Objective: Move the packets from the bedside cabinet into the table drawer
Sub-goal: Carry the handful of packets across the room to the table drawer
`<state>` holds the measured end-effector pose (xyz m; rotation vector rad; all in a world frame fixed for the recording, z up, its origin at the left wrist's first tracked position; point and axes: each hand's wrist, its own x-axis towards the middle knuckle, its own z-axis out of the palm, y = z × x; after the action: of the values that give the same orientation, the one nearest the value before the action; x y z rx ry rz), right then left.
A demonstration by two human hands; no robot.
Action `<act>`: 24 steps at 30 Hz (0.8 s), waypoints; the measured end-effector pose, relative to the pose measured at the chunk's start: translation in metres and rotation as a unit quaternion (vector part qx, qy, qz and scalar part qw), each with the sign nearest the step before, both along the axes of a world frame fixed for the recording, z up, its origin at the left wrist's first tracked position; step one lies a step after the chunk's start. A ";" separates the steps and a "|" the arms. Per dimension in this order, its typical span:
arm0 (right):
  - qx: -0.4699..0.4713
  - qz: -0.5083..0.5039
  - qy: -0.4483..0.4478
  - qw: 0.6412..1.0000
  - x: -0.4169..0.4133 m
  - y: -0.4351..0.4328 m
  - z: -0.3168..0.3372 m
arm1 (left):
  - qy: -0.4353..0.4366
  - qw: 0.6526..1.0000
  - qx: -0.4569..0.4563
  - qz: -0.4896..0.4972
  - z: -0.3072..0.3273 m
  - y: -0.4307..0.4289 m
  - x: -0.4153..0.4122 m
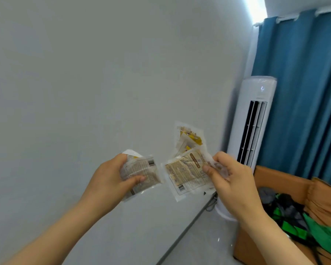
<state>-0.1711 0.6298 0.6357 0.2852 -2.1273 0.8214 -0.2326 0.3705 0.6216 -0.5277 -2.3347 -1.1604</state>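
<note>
The print on the packets is too blurred to read. The left packet (141,175) shows a barcode near its upper corner above a block of dark text. The left hand (107,180) grips it, thumb curled across its face and fingers behind. The right hand (231,180) pinches the right packets (185,175), fanned out, at their right edge, thumb on the front one. All are clear plastic with beige and yellow labels, held in the air left of the air conditioner (254,115), whose small lit display is unreadable.
</note>
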 end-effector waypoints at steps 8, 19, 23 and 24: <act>-0.026 -0.117 0.038 0.992 0.020 0.122 0.029 | 0.036 0.993 -0.002 -0.112 0.037 0.152 -0.040; -0.026 -0.307 0.075 0.948 0.012 0.261 0.051 | 0.045 0.955 0.024 -0.291 0.060 0.341 -0.123; -0.021 -0.383 0.076 0.920 0.010 0.305 0.057 | 0.046 0.932 0.019 -0.360 0.070 0.413 -0.147; -0.017 -0.402 0.078 0.912 0.011 0.316 0.057 | 0.047 0.926 0.020 -0.373 0.070 0.432 -0.150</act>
<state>-0.1600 0.9462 0.6929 -0.5106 -1.8247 0.3255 -0.3822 0.8026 0.6920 -1.5072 -2.0547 -1.4403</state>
